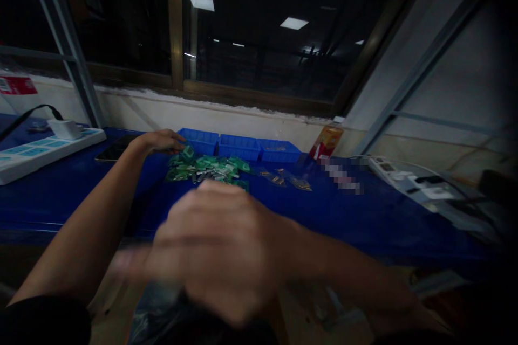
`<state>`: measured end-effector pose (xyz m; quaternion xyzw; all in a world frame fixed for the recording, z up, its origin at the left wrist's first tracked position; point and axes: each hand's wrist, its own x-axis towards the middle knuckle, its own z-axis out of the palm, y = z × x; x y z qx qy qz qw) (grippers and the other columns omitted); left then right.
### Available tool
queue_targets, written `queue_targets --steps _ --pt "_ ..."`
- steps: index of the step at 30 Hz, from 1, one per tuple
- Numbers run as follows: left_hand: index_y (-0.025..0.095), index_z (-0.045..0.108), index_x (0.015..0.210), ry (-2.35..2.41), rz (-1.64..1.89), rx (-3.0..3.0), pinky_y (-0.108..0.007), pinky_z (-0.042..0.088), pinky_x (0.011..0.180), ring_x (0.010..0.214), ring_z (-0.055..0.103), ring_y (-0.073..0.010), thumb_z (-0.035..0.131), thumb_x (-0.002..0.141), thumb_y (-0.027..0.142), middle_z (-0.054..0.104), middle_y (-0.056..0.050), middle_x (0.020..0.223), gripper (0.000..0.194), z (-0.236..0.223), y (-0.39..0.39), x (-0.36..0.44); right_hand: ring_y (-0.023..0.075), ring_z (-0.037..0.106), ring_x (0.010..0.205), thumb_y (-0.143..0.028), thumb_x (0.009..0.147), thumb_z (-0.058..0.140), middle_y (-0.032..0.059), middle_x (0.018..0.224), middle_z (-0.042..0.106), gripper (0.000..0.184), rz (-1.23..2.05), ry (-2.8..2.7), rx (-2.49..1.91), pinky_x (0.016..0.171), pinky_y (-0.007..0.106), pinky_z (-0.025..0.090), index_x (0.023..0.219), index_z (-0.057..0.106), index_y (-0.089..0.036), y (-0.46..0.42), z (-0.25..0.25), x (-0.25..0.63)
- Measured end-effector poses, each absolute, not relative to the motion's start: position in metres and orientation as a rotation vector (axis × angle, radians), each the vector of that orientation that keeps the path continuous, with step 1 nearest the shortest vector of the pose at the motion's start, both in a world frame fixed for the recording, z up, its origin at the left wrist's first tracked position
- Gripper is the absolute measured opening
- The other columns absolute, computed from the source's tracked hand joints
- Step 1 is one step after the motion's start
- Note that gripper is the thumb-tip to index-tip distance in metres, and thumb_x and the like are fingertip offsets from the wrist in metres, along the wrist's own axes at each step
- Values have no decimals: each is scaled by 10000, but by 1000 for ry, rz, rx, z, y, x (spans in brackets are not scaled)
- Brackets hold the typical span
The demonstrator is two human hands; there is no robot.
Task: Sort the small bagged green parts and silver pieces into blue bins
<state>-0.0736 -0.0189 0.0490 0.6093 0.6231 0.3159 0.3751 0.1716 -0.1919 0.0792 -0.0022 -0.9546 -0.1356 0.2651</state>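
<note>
My left hand (165,141) reaches to the far side of the blue table, at the back left of a pile of small green circuit boards (216,167). Its fingers are bent down and closed on a green circuit board (186,153) at the pile's edge. Some pieces in the pile look silvery grey. Close to the camera, my right hand (218,242) hangs in front of the pile, badly smeared by motion. Its back faces me and one digit points left; whether it holds anything is hidden.
Behind the pile stand several blue bins (238,147) along the wall. Small clear bags (300,183) with brass-coloured parts lie right of it. A bottle (327,140) stands at the back right. Power strips (52,153) flank the table (324,221), and a dark phone (115,150) lies behind my left forearm.
</note>
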Motion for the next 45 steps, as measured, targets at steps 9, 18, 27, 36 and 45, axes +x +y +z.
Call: queue_targets --steps 9,18,27,36,45 --pt "160 527 740 1239 1118 1644 -226 404 564 587 532 -108 650 628 218 526 27 622 175 53 -22 -45 131 561 604 -281 813 485 43 638 627 241 564 -2038 -1019 580 252 409 725 650 -130 -20 24 176" --pt "140 564 765 993 1242 2373 -252 411 709 752 530 -128 568 698 213 572 -25 776 99 46 -21 -3 101 534 502 -446 798 488 42 609 595 328 1261 -1405 -978 441 204 367 703 565 -142 -26 29 176" --pt "161 634 836 1153 1018 2332 -295 402 728 827 545 -186 484 766 423 617 -66 857 310 32 -25 16 151 589 742 -178 749 518 37 800 638 137 420 -1669 -903 698 273 451 850 610 -165 -18 16 181" --pt "132 568 792 1136 1214 1507 -215 340 497 565 522 -112 579 696 359 580 -27 721 247 31 -24 16 189 493 943 -111 695 536 57 925 522 243 -45 -1988 -772 870 329 391 902 638 -189 -34 14 178" --pt "178 561 917 1166 1296 2558 -287 413 704 705 519 -136 533 736 187 549 -39 880 184 26 -29 26 138 536 601 -490 790 427 18 619 559 389 971 -1510 -1004 580 261 425 685 581 -149 -20 17 176"
